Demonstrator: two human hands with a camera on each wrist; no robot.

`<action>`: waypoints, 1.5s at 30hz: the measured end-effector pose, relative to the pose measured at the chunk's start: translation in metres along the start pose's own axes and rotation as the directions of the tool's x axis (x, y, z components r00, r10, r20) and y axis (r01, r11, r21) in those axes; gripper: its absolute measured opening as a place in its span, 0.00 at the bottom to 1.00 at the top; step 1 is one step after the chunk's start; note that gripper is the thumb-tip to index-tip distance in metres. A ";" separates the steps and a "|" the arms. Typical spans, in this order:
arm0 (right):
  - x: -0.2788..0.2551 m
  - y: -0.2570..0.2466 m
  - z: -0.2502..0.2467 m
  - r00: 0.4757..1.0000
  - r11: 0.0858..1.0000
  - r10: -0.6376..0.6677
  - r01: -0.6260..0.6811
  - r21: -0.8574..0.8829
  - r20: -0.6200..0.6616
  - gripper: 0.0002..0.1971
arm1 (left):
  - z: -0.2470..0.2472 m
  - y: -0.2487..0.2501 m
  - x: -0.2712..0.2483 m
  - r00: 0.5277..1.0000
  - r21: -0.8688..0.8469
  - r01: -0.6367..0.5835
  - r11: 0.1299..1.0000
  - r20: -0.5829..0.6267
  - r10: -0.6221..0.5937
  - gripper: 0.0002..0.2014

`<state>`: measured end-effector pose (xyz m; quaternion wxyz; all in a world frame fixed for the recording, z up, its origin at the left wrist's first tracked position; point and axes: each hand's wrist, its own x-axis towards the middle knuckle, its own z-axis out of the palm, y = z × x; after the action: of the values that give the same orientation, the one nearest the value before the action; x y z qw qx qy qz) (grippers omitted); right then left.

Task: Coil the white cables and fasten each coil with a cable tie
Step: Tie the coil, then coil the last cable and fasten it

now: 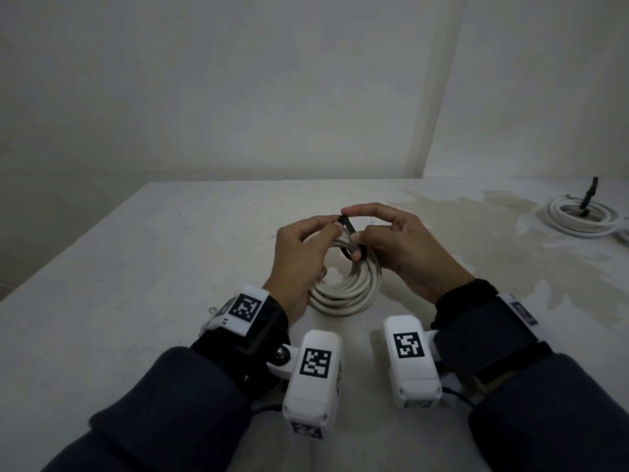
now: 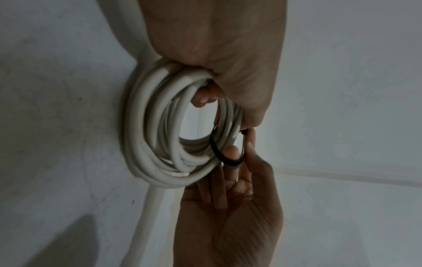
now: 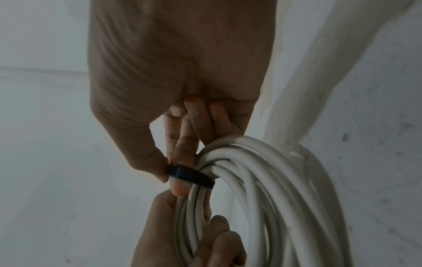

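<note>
At the table's middle, a coil of white cable [image 1: 347,291] [image 2: 155,126] [image 3: 262,180] is tilted up on its near edge. A black cable tie [image 1: 350,240] [image 2: 219,150] [image 3: 189,174] is looped around the coil's raised far side. My left hand [image 1: 335,226] [image 2: 212,94] grips the coil strands with curled fingers, and its thumb and forefinger meet the top of the tie. My right hand [image 1: 352,226] [image 3: 173,171] pinches the tie between thumb and forefinger. A second white coil [image 1: 578,219] lies at the far right, with a black tie [image 1: 590,195] standing up from it.
The pale table [image 1: 136,284] ends at a left edge running diagonally and at a far edge near the wall [image 1: 272,97]. A stained patch [image 1: 476,216] marks the table's right part. White camera units [image 1: 313,376] hang below both wrists.
</note>
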<state>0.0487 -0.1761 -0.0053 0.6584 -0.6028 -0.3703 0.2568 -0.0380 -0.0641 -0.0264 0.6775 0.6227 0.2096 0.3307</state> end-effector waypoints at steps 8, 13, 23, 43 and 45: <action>0.000 0.000 0.000 1.000 1.000 0.004 -0.004 -0.024 0.001 0.15 | 0.000 -0.001 0.000 1.000 -0.003 -0.003 1.000 0.005 0.003 0.08; 0.000 0.000 0.001 1.000 0.999 0.002 -0.003 -0.041 -0.014 0.14 | -0.001 0.000 0.000 1.000 0.005 -0.006 1.000 0.007 0.006 0.08; -0.002 -0.003 0.003 0.997 0.996 -0.058 0.054 -0.067 -0.060 0.07 | 0.000 0.001 -0.001 0.994 0.047 -0.103 0.994 0.040 0.101 0.08; 0.003 -0.003 0.006 0.931 0.977 -0.158 0.098 -0.190 -0.329 0.07 | 0.001 0.006 -0.004 0.964 0.079 -0.222 0.972 0.170 0.206 0.09; 0.004 -0.001 0.003 0.939 0.985 -0.068 0.008 -0.175 -0.337 0.08 | 0.000 0.006 -0.004 0.972 0.077 -0.184 0.980 0.161 0.170 0.09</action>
<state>0.0482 -0.1712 -0.0033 0.6636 -0.6851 -0.2826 0.1027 -0.0419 -0.0673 -0.0211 0.6303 0.6927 0.1156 0.3310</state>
